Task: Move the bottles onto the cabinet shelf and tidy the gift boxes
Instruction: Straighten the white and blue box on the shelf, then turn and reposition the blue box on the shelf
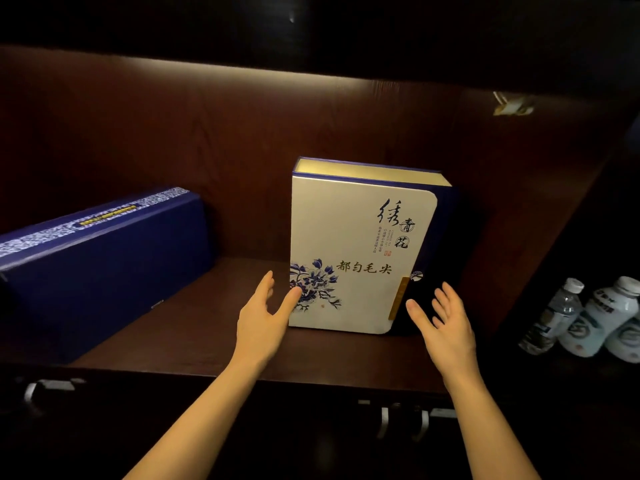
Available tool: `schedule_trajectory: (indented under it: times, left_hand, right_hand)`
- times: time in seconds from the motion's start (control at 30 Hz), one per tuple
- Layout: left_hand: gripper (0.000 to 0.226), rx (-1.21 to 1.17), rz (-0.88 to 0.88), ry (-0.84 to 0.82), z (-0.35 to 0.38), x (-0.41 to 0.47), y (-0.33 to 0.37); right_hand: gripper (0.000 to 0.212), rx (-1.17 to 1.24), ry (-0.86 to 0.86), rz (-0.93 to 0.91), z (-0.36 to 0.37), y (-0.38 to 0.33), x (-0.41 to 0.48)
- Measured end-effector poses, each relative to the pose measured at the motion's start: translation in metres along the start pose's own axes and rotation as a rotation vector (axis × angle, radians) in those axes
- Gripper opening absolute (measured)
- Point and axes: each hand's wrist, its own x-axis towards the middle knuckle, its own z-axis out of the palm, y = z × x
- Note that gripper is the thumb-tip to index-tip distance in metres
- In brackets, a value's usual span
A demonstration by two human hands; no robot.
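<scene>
Fingers point(446, 299) of the right hand point(446, 327) are spreading apart, palm turned inward, hovering just beside the lower right corner of the white gift box point(356, 251) and gripping nothing; whether they are grazing its dark spine cannot be told. Fingers of the left hand point(261, 317) are likewise fanning out, with the thumb tip lying against the box's lower left edge, over the blue flower print.

A dark wooden cabinet shelf point(207, 327) is filling most of the view, lit from a strip above; its upper part and everything below the front edge are sinking into shadow, where only a few pale metal fittings are showing, too dim to identify. Two gift boxes are sitting on the shelf. A long blue gift box point(104, 271) is lying on the left, tilted, its near end cut off by the frame. The white one is standing upright near the middle, leaning back slightly, gold lettering on its face.

Three bottles point(588, 320) with white caps are leaning together at the far right, outside the shelf's side wall, in poor light; the rightmost is cut off by the frame and their labels are unreadable. What they are resting on is lost in the dark.
</scene>
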Motion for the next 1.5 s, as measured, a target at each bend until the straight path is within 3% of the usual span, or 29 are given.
schedule_trajectory:
  times: [0.23, 0.4, 0.7, 0.97, 1.13, 1.5]
  left_hand:
    - [0.039, -0.011, 0.055, 0.115, -0.051, -0.04, 0.013]
    - [0.038, 0.007, 0.046, 0.205, -0.116, -0.059, 0.007]
    - [0.037, 0.061, 0.049, 0.418, -0.241, -0.087, -0.018]
    - [0.051, 0.101, -0.003, 0.546, -0.311, -0.07, -0.042]
    - [0.073, 0.149, -0.012, 0.589, -0.332, -0.038, -0.058]
    - [0.103, 0.136, -0.047, 0.598, -0.352, 0.059, -0.094]
  right_hand:
    - [0.077, 0.045, 0.04, -0.078, 0.008, -0.041, -0.062]
    - [0.08, 0.07, -0.052, -0.119, 0.054, -0.065, -0.093]
    - [0.067, 0.132, -0.278, -0.122, 0.157, -0.106, -0.131]
    - [0.072, 0.107, -0.39, -0.199, 0.236, -0.134, -0.133]
    - [0.072, 0.082, -0.423, -0.212, 0.278, -0.136, -0.108]
    - [0.083, 0.022, -0.46, -0.072, 0.383, -0.128, -0.03]
